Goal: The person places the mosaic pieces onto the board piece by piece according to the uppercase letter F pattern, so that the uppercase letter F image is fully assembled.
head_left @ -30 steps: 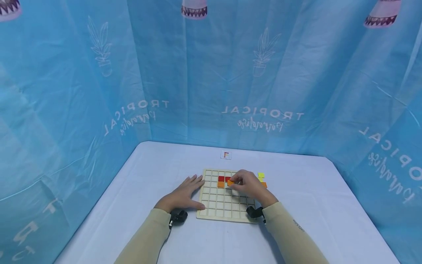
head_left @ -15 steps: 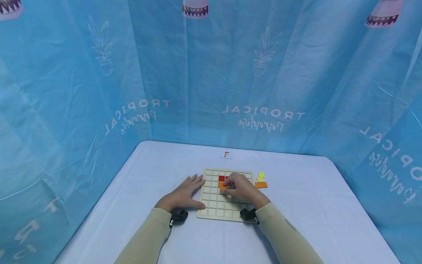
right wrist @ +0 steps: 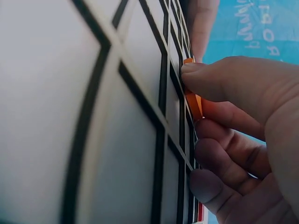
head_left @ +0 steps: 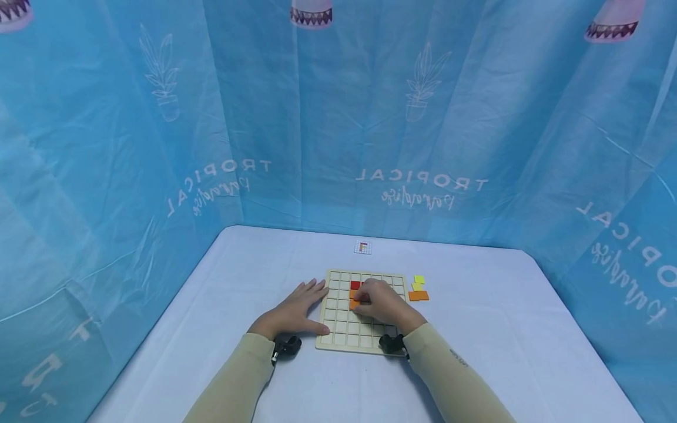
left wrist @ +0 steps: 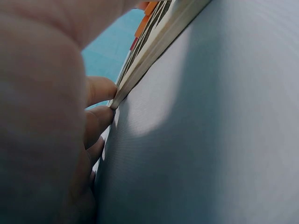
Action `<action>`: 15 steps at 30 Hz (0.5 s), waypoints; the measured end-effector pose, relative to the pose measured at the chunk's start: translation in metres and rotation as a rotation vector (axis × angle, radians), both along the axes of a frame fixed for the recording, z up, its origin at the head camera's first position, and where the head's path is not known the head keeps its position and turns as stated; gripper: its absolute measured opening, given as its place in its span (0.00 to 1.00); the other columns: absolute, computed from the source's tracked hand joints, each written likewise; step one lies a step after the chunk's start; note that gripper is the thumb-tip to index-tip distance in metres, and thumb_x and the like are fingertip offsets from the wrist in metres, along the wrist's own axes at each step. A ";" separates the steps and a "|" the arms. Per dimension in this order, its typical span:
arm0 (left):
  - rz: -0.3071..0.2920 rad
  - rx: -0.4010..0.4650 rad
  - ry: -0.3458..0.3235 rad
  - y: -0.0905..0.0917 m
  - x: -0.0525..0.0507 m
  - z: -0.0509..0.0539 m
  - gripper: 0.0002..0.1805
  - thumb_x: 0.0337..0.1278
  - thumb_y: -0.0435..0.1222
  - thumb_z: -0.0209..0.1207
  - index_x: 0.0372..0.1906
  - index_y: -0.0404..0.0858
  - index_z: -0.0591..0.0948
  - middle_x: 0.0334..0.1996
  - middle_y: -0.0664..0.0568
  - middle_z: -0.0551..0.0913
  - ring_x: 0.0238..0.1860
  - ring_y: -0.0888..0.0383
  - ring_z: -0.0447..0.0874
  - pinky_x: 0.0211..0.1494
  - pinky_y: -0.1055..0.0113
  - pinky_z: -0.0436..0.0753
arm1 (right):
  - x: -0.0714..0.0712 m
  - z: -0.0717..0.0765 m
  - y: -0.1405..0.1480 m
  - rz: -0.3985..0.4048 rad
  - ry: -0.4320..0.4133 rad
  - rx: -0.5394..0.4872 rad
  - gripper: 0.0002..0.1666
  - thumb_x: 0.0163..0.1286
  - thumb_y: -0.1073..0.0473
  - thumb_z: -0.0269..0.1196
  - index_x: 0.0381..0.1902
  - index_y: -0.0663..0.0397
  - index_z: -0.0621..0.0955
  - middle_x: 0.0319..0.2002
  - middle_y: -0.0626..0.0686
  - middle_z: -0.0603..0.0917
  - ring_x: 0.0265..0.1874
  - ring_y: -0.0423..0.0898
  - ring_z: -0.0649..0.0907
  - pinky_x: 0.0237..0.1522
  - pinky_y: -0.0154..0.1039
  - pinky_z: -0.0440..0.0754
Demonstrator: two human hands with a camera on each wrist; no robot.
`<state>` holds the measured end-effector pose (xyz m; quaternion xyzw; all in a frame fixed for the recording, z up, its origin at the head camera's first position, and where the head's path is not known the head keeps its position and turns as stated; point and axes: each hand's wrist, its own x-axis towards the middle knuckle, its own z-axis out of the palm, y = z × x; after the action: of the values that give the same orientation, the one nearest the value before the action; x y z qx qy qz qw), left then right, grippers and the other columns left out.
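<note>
A pale wooden grid board (head_left: 346,340) lies on the white table. My left hand (head_left: 291,311) rests at its left edge with fingers spread; in the left wrist view, fingertips (left wrist: 102,89) touch the board's side. Over the board, my right hand (head_left: 385,302) pinches an orange tile (head_left: 354,305) between thumb and forefinger, in or just above a cell. In the right wrist view that orange tile (right wrist: 194,103) is partly covered by the thumb. A red tile (head_left: 355,285) and another orange tile stand in the cells behind it. A second red tile is mostly hidden by the right hand.
Right of the board lie loose yellow tiles (head_left: 419,279) and orange tiles (head_left: 419,296). A small card with a coloured grid pattern (head_left: 362,247) lies behind the board. A blue printed curtain (head_left: 328,147) surrounds the table's far side.
My right hand has moved left and slightly nearer with the orange tile, bringing it down to the cell in front of the other orange one. The left hand has stayed still.
</note>
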<state>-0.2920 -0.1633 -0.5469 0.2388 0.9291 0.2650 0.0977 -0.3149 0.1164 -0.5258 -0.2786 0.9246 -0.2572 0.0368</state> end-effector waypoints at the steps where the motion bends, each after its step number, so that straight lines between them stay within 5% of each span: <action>1: -0.002 -0.001 0.002 0.000 0.000 0.000 0.64 0.46 0.70 0.72 0.84 0.45 0.61 0.85 0.54 0.51 0.84 0.47 0.37 0.81 0.41 0.45 | 0.000 -0.001 0.000 -0.002 -0.001 -0.001 0.11 0.67 0.54 0.77 0.45 0.49 0.90 0.38 0.41 0.82 0.38 0.40 0.80 0.48 0.40 0.84; 15: -0.006 -0.005 0.003 0.000 -0.001 -0.001 0.64 0.46 0.71 0.71 0.84 0.46 0.61 0.85 0.54 0.51 0.84 0.49 0.37 0.82 0.42 0.44 | 0.001 -0.004 -0.001 -0.053 -0.028 -0.051 0.12 0.65 0.54 0.79 0.44 0.48 0.89 0.39 0.41 0.80 0.38 0.41 0.80 0.47 0.41 0.84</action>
<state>-0.2929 -0.1635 -0.5477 0.2417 0.9291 0.2623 0.0975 -0.3139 0.1151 -0.5303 -0.2513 0.9243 -0.2852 0.0358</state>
